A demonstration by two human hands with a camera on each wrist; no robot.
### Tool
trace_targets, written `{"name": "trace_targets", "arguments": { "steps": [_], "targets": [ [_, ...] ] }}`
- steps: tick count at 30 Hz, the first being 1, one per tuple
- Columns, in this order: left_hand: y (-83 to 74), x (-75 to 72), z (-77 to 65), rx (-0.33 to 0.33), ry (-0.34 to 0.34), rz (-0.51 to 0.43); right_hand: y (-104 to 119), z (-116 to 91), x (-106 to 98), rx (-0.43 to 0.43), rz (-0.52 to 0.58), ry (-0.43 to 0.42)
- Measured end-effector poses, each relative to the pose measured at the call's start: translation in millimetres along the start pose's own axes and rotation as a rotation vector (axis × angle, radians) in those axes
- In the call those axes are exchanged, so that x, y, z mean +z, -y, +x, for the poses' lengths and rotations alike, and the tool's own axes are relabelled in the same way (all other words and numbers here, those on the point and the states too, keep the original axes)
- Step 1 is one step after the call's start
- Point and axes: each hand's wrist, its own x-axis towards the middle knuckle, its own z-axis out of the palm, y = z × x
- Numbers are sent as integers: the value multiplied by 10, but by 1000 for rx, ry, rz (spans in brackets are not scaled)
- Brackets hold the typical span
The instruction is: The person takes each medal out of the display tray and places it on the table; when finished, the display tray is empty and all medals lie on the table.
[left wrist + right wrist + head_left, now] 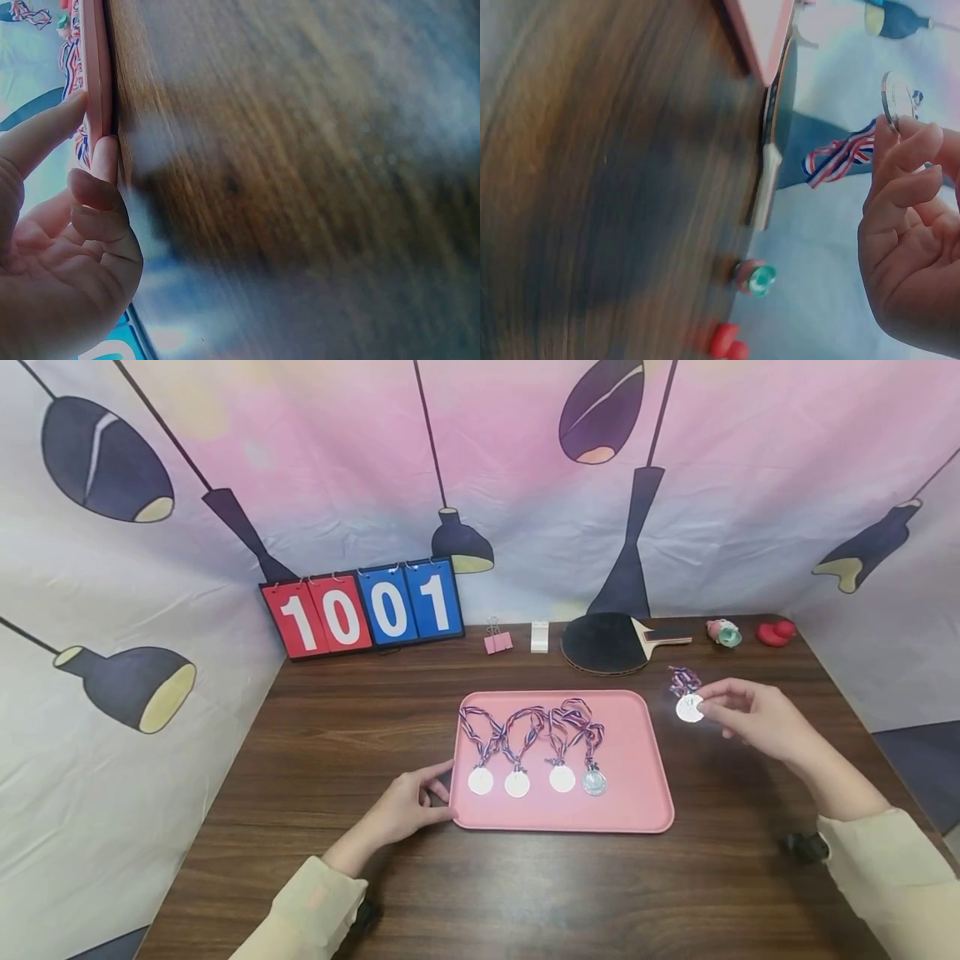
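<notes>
Four round medals on striped ribbons lie on the pink tray (637, 810): three look silvery white, such as the leftmost medal (481, 781), and the rightmost medal (594, 782) is greyer. At the tray's left edge, my left hand (408, 806) holds the rim between thumb and finger. In the left wrist view the thumb (52, 131) lies at the rim and the other fingers curl in below. Right of the tray, my right hand (753, 718) pinches another silvery medal (891, 97) between thumb and finger, raised above the table. Its striped red, white and blue ribbon (844, 157) hangs bunched beyond the fingertips.
Along the table's back stand a flip scoreboard (363, 610) reading 1 0 0 1, a pink binder clip (497, 642), a white holder (539, 637), a black table tennis paddle (603, 643), a small pink and green figure (723, 632) and a red rubber duck (776, 632). Behind hangs a printed cloth.
</notes>
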Motion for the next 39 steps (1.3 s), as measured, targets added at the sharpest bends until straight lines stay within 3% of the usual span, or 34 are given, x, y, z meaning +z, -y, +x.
{"name": "trace_targets", "arguments": {
  "steps": [4,9,12,19,34,39],
  "targets": [
    [-2,-4,-1,-3,-3,13,-99,130,-57,75,40,5],
    [-9,-2,-5,-5,-2,10,-287,259,-80,174,114,98],
    [-8,-4,-6,-12,1,8,-389,299,-58,202,127,144],
    [-9,-7,-4,-10,13,9,-523,279,67,203,76,155],
    [15,-17,-20,-4,17,10,-614,137,177,198,-33,103],
    [13,-14,-7,5,19,9,-576,74,193,119,-107,-22]
  ]
}}
